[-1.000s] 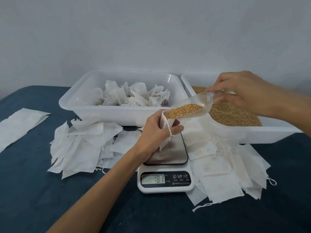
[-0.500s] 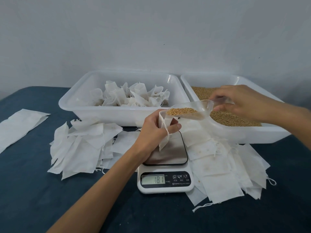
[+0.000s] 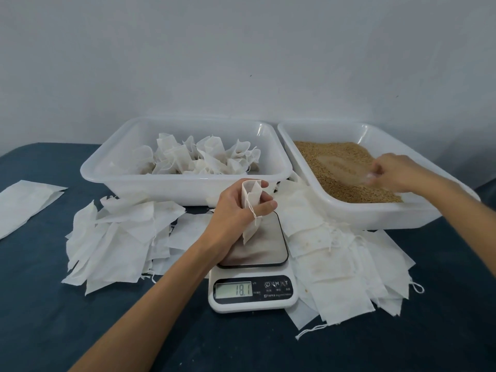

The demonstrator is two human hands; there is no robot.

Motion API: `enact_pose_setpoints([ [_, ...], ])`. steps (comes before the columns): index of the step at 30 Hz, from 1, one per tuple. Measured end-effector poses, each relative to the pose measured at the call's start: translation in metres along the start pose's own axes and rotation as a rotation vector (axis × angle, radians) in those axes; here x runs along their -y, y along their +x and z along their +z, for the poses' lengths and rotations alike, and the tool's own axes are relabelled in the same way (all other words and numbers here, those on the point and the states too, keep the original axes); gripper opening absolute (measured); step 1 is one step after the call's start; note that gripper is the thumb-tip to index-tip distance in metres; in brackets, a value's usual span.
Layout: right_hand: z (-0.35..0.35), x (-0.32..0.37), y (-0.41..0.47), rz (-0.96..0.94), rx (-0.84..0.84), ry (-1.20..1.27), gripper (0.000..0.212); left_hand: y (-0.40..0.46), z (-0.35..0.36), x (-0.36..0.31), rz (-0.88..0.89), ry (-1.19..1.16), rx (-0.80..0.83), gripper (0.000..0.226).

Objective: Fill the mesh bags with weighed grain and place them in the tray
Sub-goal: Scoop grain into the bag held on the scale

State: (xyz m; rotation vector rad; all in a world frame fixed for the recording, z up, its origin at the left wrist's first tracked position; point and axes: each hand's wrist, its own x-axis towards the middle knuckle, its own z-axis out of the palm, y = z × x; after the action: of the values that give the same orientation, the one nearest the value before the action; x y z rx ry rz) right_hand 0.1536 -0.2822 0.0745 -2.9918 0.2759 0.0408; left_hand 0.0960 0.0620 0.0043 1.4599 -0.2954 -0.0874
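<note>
My left hand [image 3: 236, 208] grips a small white mesh bag [image 3: 251, 210] upright over the steel plate of the scale [image 3: 255, 264], whose display reads 18.1. The bag's drawstring hangs over my fingers. My right hand [image 3: 394, 170] reaches into the right tray [image 3: 375, 213] of brown grain [image 3: 330, 157] and holds the handle of a clear plastic scoop [image 3: 346, 169], blurred, lying low in the grain. The left tray [image 3: 150, 183] holds several filled, bunched bags [image 3: 204, 157].
Loose empty bags lie in a heap left of the scale [image 3: 120, 237] and another heap to its right [image 3: 346, 264]. A flat white stack [image 3: 24, 205] sits at the far left. The table has a dark blue cloth [image 3: 402, 345]; a grey wall stands behind.
My right hand has carried the scoop away from the bag's mouth, back right and down into the grain tray. My left hand still holds the bag above the scale.
</note>
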Motion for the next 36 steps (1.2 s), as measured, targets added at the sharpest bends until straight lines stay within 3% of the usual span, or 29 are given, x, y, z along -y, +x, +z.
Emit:
enact_pose_setpoints([
  [4,0.014,0.008,0.011,0.100,0.120,-0.157,0.024,0.001,-0.003,0.001,0.016,0.010,0.000,0.030],
  [8,0.019,0.017,0.007,0.093,0.080,-0.196,0.028,0.002,-0.004,0.003,0.019,-0.005,-0.005,0.019],
  [11,0.013,0.036,-0.018,-0.024,-0.217,-0.174,0.026,0.002,-0.002,0.005,0.026,-0.051,0.003,0.017],
  [13,0.012,0.062,-0.046,-0.177,-0.477,-0.013,0.026,0.003,-0.001,0.006,0.040,-0.063,0.015,0.017],
  [15,0.017,0.091,-0.077,-0.376,-0.620,0.215,0.020,0.003,0.000,0.005,0.049,-0.043,0.014,0.013],
  [18,0.040,0.125,-0.111,-0.550,-0.545,0.428,0.011,0.004,-0.001,0.005,0.046,0.046,-0.018,0.025],
  [25,0.086,0.136,-0.118,-0.603,-0.453,0.829,0.013,0.006,-0.018,-0.001,0.024,0.085,0.101,0.041],
  [36,0.089,0.121,-0.113,-0.554,-0.414,1.006,0.015,0.000,-0.015,-0.002,-0.008,0.100,0.100,0.036],
])
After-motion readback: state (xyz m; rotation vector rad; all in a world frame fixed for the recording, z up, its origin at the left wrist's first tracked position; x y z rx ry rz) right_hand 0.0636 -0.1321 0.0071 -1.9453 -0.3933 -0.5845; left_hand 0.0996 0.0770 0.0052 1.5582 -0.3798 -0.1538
